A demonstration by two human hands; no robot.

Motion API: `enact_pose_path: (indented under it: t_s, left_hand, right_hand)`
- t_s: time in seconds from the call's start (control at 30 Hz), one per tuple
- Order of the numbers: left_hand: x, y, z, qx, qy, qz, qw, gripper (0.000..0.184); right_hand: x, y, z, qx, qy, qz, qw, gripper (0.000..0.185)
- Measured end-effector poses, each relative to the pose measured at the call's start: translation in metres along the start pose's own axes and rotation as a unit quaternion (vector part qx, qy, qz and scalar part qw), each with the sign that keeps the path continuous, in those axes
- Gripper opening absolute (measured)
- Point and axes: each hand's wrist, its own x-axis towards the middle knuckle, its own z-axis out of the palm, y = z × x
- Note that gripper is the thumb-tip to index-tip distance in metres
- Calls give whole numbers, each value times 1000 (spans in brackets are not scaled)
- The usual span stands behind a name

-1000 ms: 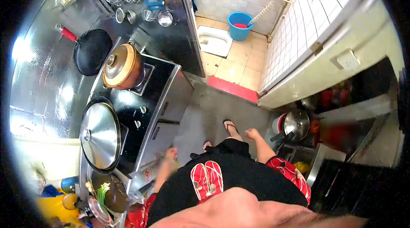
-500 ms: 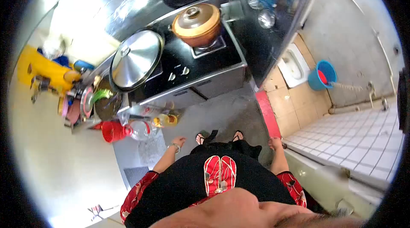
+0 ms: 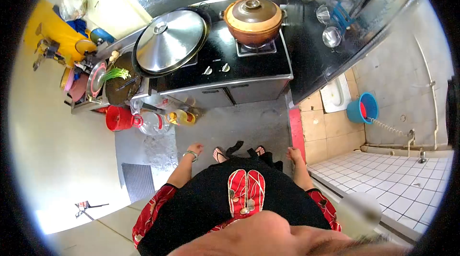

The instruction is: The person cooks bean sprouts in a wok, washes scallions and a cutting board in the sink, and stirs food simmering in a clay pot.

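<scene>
My left hand (image 3: 195, 149), with a bracelet at the wrist, hangs over the grey floor (image 3: 225, 124) with its fingers loosely apart and nothing in it. An oil bottle (image 3: 181, 117) with yellow oil stands nearest to it. On the other side hangs my right hand (image 3: 294, 154), also empty, fingers loosely bent, near the red step edge (image 3: 296, 131). Ahead is the black gas stove (image 3: 223, 50). A lidded clay pot (image 3: 253, 22) sits on its right burner. A wok under a domed metal lid (image 3: 168, 45) covers the left one.
Left of the stove, a chopping board (image 3: 120, 91) carries green onions (image 3: 116, 74). A red bucket (image 3: 119, 118) and a large clear bottle (image 3: 153, 123) stand on the floor. Strainers (image 3: 331, 37) hang at the right. Beyond the step are a squat toilet (image 3: 335, 94) and a blue bucket (image 3: 362, 108).
My view has turned and shifted, so the stove and clay pot appear farther right. My feet have shifted position. Both hands remain low at my sides, holding nothing.
</scene>
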Motion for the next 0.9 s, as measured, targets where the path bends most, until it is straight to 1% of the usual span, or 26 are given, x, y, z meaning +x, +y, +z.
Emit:
enact_pose_path:
  t_s: [0.07, 0.17, 0.23, 0.27, 0.3, 0.37, 0.47, 0.57, 0.67, 0.73, 0.77, 0.8, 0.87, 0.9]
  left_hand:
    - [-15, -15, -2, 22, 12, -11, 1000, 30]
    - [-10, -60, 8, 6, 33, -2, 999, 31]
    - [-5, -98, 14, 63, 68, 25, 995, 31]
    - [-11, -104, 14, 91, 85, 38, 991, 32]
    - [-15, -110, 12, 54, 66, 8, 996, 32]
    - [-40, -96, -8, -21, 27, -49, 998, 33]
    - [-31, -132, 3, -41, 71, -11, 997, 32]
    - [-60, -109, -20, -123, 50, -90, 987, 31]
    - [-58, -135, -16, -175, 57, -82, 979, 30]
    - [-58, -153, -11, -208, 67, -95, 971, 29]
    - [-59, -162, -7, -224, 72, -102, 967, 28]
    - [-59, -170, -3, -236, 77, -97, 964, 28]
    - [-61, -197, 4, -255, 86, -86, 959, 28]
    - [-66, -209, 6, -256, 82, -98, 958, 29]
  right_hand:
    - [11, 2, 2, -75, -8, -24, 997, 20]
    - [9, -7, 5, -184, -17, 5, 983, 21]
    - [18, 20, 13, -138, -34, 17, 990, 22]
    - [18, 18, 20, -115, -41, 23, 992, 22]
    - [18, 14, 26, -114, -45, 32, 992, 22]
    - [-7, -7, 50, -112, -53, 53, 991, 23]
    - [-7, -15, 73, -164, -74, 36, 983, 25]
    - [95, 50, 57, -90, -103, 26, 990, 28]
    - [24, -20, 103, -95, -99, 37, 990, 33]
    - [7, -53, 124, -175, -92, 16, 980, 34]
    - [1, -62, 133, -214, -88, 6, 973, 34]
    - [-5, -70, 144, -204, -95, -9, 974, 34]
    - [11, -61, 157, -178, -108, -39, 977, 35]
    - [15, -59, 165, -175, -124, -29, 976, 34]
